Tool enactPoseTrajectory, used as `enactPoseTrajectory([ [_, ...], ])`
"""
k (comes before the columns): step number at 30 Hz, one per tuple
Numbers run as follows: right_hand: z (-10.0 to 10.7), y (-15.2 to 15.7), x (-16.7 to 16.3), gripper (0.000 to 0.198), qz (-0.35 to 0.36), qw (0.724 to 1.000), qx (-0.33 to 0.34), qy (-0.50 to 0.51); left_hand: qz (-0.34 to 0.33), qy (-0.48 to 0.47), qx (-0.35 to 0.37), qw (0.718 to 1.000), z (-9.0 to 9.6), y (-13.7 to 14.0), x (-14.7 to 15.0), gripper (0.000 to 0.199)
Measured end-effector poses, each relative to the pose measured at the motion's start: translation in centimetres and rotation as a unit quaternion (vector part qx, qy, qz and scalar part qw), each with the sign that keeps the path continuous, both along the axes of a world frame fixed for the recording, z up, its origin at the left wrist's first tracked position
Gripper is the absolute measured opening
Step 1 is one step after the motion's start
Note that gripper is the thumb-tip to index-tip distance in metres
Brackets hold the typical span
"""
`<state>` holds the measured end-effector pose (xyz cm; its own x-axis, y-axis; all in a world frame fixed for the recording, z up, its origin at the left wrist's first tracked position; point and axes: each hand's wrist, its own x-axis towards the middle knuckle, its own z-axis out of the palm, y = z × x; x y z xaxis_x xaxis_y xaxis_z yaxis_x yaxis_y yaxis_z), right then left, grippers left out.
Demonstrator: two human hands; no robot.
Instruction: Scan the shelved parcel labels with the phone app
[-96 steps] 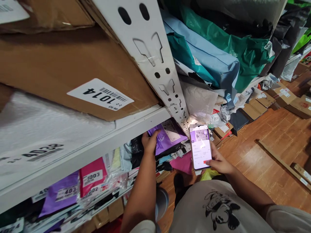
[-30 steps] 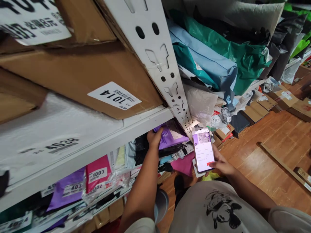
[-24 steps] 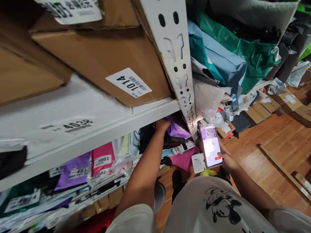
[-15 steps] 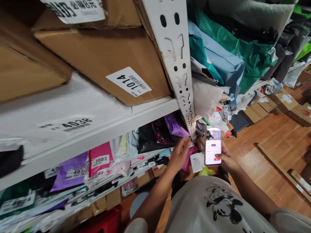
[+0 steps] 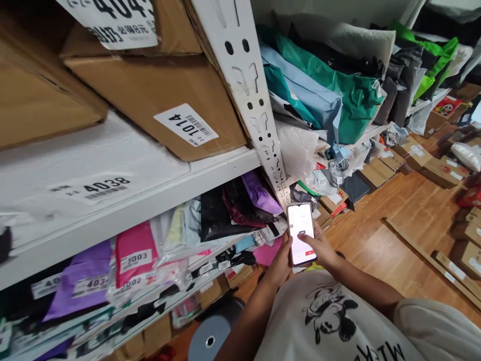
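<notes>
Left grip [image 5: 282, 258] and right grip [image 5: 324, 250] clasp the phone [image 5: 298, 253], below and right of frame centre. Keep it steady beneath the thumb [image 5: 308, 240].

Left of the white-screened phone [image 5: 302, 219], we see a purple packet [image 5: 80, 271] and a pink packet [image 5: 133, 242]; right of it, orange-brown wood-grain floor [image 5: 363, 250].

A cardboard box [image 5: 158, 100] reads 1014, white parcel [image 5: 86, 160] 4038, pink packet [image 5: 133, 240] 5003.
</notes>
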<state>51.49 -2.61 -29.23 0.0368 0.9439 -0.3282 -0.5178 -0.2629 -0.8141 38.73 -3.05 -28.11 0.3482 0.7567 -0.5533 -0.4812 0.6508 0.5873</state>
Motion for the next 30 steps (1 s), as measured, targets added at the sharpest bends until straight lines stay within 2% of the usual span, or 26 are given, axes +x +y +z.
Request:
enactPoseTrajectory([
  [3,0.2,-0.3,-0.3,0.045,0.005,1.000,0.005,-0.012,-0.008,0.030,-0.005,1.000,-0.1,-0.6,0.2,0.088],
  [8,0.0,-0.9,0.3,0.037,0.025,0.999,0.028,-0.018,-0.029,0.020,0.006,0.999,0.2,-0.7,-0.2,0.095],
  [12,-0.1,-1.4,1.3,0.052,0.065,0.996,0.056,-0.014,-0.057,-0.016,0.009,0.998,0.0,-0.7,-1.0,0.097],
  [16,0.4,-1.4,1.9,0.063,0.103,0.992,0.069,-0.016,-0.024,-0.045,0.018,0.999,-0.2,-1.1,-1.6,0.090],
  [24,1.3,-1.4,2.3,0.072,0.145,0.985,0.091,-0.020,-0.046,-0.005,0.035,0.998,0.4,-1.3,-1.5,0.093],
  [27,1.4,-1.4,2.3,0.074,0.151,0.984,0.098,-0.021,-0.033,-0.023,0.047,0.998,0.2,-1.4,-1.8,0.090],
  [30,1.3,-1.4,2.3,0.075,0.154,0.983,0.099,-0.016,-0.057,-0.049,0.050,0.996,0.6,-1.4,-2.2,0.097],
])
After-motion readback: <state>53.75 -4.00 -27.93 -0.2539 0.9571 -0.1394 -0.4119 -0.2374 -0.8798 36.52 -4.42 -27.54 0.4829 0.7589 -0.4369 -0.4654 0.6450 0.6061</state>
